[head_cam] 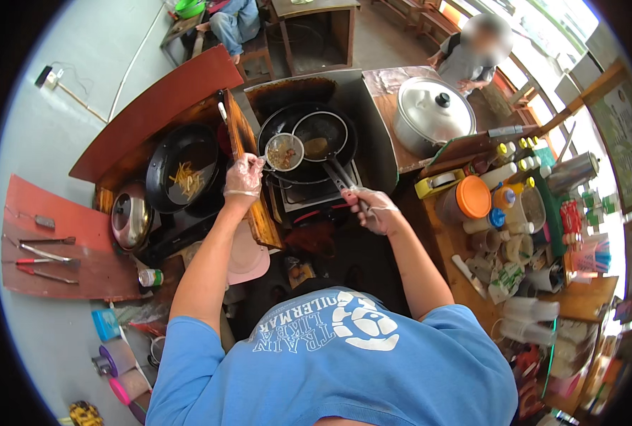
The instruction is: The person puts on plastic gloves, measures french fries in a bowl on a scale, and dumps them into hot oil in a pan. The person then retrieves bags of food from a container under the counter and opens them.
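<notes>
My left hand [244, 174], in a clear plastic glove, grips a small round mesh strainer [285, 152] near its rim. Brown food bits lie in the mesh. My right hand [374, 210], also gloved, is closed around the handle of a small dark pan [321, 128]; a pink part shows at its fingers. Some brownish liquid sits in the bottom of that pan. Both the strainer and the small pan are over a large black wok [276, 120] on the stove, with the strainer at the pan's left side. Whether the pan touches the wok cannot be told.
Left of a scorched wooden divider [262, 218], a black frying pan [158, 183] holds fried strips [188, 178]. A lidded pot [130, 221] stands beside it. A large aluminium pot [422, 117] is at right, near a person [462, 61]. Bottles and tubs crowd the right-hand table [449, 250].
</notes>
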The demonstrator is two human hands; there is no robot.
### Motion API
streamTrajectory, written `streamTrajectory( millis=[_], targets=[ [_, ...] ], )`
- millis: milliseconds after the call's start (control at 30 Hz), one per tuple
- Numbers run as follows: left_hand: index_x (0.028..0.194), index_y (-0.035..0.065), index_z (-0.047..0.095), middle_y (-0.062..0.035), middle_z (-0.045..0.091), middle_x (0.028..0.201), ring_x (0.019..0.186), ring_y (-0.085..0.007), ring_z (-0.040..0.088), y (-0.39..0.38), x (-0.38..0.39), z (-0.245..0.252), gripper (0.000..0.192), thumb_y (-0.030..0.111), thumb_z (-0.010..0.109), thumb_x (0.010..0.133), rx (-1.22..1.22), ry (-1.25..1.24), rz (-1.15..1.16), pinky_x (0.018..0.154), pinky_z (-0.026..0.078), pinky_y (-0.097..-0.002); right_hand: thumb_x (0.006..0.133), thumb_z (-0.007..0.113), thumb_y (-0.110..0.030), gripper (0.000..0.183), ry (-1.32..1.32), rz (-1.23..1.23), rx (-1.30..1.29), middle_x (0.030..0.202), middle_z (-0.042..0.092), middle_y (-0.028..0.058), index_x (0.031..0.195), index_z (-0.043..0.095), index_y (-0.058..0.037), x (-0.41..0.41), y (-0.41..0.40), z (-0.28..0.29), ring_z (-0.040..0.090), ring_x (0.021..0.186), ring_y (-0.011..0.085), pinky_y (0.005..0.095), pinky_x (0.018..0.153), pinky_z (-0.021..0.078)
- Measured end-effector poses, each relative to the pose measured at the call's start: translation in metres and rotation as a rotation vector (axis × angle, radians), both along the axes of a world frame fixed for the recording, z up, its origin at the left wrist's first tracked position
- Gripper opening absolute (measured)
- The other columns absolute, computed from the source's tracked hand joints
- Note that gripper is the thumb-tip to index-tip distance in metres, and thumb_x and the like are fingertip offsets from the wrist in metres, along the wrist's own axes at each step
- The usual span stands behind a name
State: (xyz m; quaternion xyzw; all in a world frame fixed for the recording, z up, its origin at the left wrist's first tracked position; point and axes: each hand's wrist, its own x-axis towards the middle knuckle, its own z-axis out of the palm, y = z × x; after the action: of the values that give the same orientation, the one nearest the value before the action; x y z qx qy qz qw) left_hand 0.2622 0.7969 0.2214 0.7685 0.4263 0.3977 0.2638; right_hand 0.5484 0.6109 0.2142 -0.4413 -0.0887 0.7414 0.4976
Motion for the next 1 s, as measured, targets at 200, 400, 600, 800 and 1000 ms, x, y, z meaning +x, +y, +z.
streamTrajectory(
  millis=[200, 400, 600, 800, 1000],
  targets=[
    [0.09, 0.0069, 0.057, -0.0156, 0.06, 0.065, 0.063, -0.0356, 0.062, 0.031, -0.002, 0.0, 0.02, 0.025, 0.062, 0.096, -0.002, 0.081, -0.113, 0.058, 0.047, -0.0428, 0.097, 0.059, -0.024, 0.021, -0.111, 0.005, -0.004, 0.07, 0.063, -0.0069, 0.104, 0.068, -0.0063, -0.016, -0.007, 0.019, 0.05, 0.046, 0.0013, 0.0161, 0.037, 0.0409],
    [0.099, 0.007, 0.056, -0.0194, 0.067, 0.09, 0.086, -0.0374, 0.066, 0.065, 0.045, 0.009, 0.024, 0.031, 0.053, 0.099, 0.237, 0.431, -0.268, 0.074, 0.05, -0.0478, 0.099, 0.056, -0.027, 0.025, -0.083, -0.021, -0.029, 0.067, 0.06, -0.0029, 0.106, 0.066, -0.0055, -0.022, -0.012, 0.006, 0.044, 0.042, 0.0026, 0.0188, 0.035, 0.0381],
    [0.113, 0.0042, 0.056, -0.0195, 0.067, 0.104, 0.097, -0.0366, 0.065, 0.088, 0.1, -0.013, 0.035, 0.035, 0.045, 0.101, 0.314, 0.861, -0.446, 0.081, 0.052, -0.0468, 0.097, 0.058, -0.031, 0.029, -0.135, 0.066, -0.117, 0.061, 0.054, -0.0023, 0.105, 0.066, -0.0044, -0.017, -0.008, -0.014, 0.042, 0.04, 0.0083, 0.0272, 0.04, 0.0425],
    [0.105, 0.0084, 0.061, -0.0218, 0.066, 0.106, 0.1, -0.0373, 0.065, 0.085, 0.131, -0.036, 0.03, 0.032, 0.044, 0.102, 0.308, 0.963, -0.501, 0.087, 0.051, -0.0456, 0.096, 0.059, -0.034, 0.037, -0.287, 0.179, -0.077, 0.058, 0.053, -0.0008, 0.108, 0.064, 0.0009, -0.008, 0.002, -0.006, 0.044, 0.041, 0.0106, 0.0299, 0.041, 0.0436],
    [0.099, 0.0032, 0.058, -0.0242, 0.067, 0.094, 0.091, -0.0422, 0.065, 0.06, 0.164, 0.0, 0.038, 0.039, 0.047, 0.101, 0.072, 0.586, -0.155, 0.079, 0.051, -0.0504, 0.096, 0.059, -0.037, 0.045, -0.307, 0.225, -0.043, 0.058, 0.053, -0.0016, 0.114, 0.063, 0.0045, 0.022, -0.005, -0.018, 0.048, 0.042, 0.0108, 0.0291, 0.039, 0.0446]
  ],
)
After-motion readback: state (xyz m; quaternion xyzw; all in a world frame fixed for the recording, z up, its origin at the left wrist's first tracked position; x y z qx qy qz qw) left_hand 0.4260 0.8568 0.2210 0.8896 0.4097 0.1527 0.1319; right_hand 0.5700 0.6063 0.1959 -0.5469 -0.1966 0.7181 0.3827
